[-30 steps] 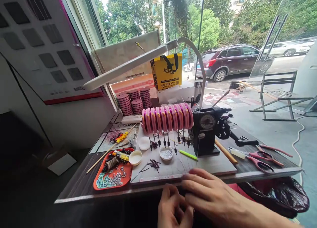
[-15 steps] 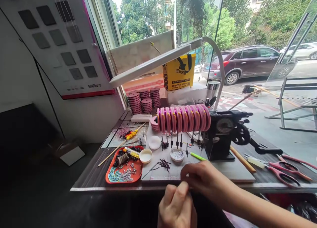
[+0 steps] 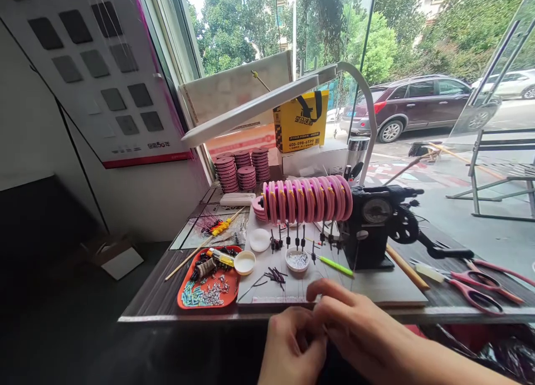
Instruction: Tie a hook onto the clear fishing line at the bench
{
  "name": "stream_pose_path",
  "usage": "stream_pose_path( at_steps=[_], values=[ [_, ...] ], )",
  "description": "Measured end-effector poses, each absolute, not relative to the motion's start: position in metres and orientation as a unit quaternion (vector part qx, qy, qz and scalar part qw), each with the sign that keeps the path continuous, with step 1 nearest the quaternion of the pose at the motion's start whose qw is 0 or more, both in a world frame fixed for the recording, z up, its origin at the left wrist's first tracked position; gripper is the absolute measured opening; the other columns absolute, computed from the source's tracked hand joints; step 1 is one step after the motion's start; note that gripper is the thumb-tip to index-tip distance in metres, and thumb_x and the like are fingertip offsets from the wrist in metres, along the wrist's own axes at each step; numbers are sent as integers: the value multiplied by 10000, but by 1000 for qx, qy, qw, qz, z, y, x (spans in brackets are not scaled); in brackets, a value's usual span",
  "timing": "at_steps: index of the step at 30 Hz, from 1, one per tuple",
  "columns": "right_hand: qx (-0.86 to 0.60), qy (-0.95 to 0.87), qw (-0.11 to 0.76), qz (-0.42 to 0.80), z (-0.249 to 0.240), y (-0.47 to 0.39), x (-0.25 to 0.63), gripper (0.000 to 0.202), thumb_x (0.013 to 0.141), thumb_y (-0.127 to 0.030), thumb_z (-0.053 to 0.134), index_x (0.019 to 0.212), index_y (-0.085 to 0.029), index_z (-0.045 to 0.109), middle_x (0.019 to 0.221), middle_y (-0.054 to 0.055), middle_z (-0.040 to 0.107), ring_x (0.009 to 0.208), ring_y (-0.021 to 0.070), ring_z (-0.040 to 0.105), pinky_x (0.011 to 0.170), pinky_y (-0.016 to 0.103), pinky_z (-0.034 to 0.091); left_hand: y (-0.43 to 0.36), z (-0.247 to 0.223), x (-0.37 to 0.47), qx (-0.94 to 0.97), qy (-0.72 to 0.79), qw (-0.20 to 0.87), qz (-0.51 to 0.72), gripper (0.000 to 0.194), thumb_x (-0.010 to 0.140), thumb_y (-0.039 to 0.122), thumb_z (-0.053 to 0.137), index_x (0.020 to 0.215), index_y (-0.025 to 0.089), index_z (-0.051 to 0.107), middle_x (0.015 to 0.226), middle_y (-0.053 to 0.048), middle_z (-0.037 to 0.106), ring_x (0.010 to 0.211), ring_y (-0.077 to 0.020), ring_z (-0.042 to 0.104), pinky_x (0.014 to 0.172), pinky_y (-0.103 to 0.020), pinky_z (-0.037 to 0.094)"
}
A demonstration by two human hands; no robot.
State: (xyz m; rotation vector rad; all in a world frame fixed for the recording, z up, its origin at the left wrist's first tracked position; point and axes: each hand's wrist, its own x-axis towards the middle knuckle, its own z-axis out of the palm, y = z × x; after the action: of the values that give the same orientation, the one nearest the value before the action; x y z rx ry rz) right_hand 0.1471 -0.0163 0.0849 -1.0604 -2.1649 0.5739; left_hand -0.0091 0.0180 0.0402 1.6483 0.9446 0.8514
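My left hand [image 3: 292, 346] is closed in front of the table's near edge, its fingers curled and pressed together. My right hand [image 3: 355, 323] meets it from the right, also with bent, closed fingertips. Whatever they pinch is too small or hidden to make out. Faint thin lines run down toward the hands from a row of pink spools [image 3: 307, 200] mounted on a black hand-cranked winder [image 3: 371, 229]. Small black pieces [image 3: 297, 242] hang on lines below the spools. Closest to the hands on the white board [image 3: 267, 297] lie short dark sticks [image 3: 276, 276] and a bright green-handled tool [image 3: 336, 266].
An orange tray [image 3: 181, 296] holds small metal parts, turquoise tubes and a yellow cutter. A white dish [image 3: 297, 259] contains small clear bits. Pink-handled scissors [image 3: 476, 293] lie right. Stacked pink spools [image 3: 225, 173] stand behind, under a white lamp [image 3: 259, 103].
My left hand has turned and its fingers have come up against the right hand's. The right hand has shifted slightly down and right. The spools and table items stay in place.
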Motion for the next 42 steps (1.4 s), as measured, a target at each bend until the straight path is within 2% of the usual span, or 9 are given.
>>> stream_pose_path(
  at_steps=[2,5,14,18,23,31,36,38,42],
  values=[
    [-385,-862,306,122,84,-23,150,228,880,-75,354,835,-221,524,902,31,585,770,129,580,681,217,482,22,46,-7,562,403,667,276,85,566,153,603,487,161,575,481,29,503,456,-89,390,469,-236,243],
    [-333,-910,243,-35,77,-30,157,280,919,-103,347,791,-216,569,738,16,622,594,136,552,549,237,457,27,54,-2,428,408,787,178,27,457,129,569,453,154,576,403,61,433,390,-65,338,435,-230,198],
    [-290,-914,240,-147,62,-31,160,382,942,-48,275,844,-118,637,596,21,583,466,144,475,450,303,374,27,65,1,367,392,830,151,19,441,148,566,456,153,555,372,98,340,400,-43,256,449,-191,187],
    [-275,-923,239,-126,69,-31,159,398,978,-112,252,887,-152,638,613,18,608,487,133,499,467,272,403,27,66,1,389,392,819,155,34,446,143,566,471,148,588,448,56,461,423,-54,290,447,-207,197],
    [-278,-897,343,-34,64,-29,156,553,1016,-276,132,613,-222,506,508,-17,577,456,125,471,436,240,400,26,69,-1,613,363,666,221,50,569,133,585,529,142,614,586,2,548,585,-118,444,551,-248,281],
    [-482,-616,489,385,75,-22,151,341,856,-475,551,716,-178,640,668,24,643,645,173,588,591,257,466,11,51,-4,665,369,503,412,140,694,218,611,570,155,629,746,-22,459,610,-122,451,497,-218,323],
    [-457,-547,511,481,82,-15,146,367,807,-503,592,691,-156,617,663,26,632,640,163,564,608,266,449,6,40,3,638,402,459,469,138,677,204,612,549,156,623,738,-10,451,516,-78,405,446,-212,285],
    [-471,-588,483,447,84,-17,147,358,826,-503,577,706,-169,624,673,16,633,666,168,576,626,263,457,9,39,4,613,400,503,459,172,654,266,641,534,149,601,722,-2,448,476,-61,347,430,-225,234],
    [-443,-748,403,286,86,-21,150,352,918,-464,472,736,-214,640,708,-1,645,692,148,592,638,228,462,22,44,0,464,366,747,306,148,548,270,630,511,171,527,538,45,427,417,-63,327,443,-236,213]
  ],
)
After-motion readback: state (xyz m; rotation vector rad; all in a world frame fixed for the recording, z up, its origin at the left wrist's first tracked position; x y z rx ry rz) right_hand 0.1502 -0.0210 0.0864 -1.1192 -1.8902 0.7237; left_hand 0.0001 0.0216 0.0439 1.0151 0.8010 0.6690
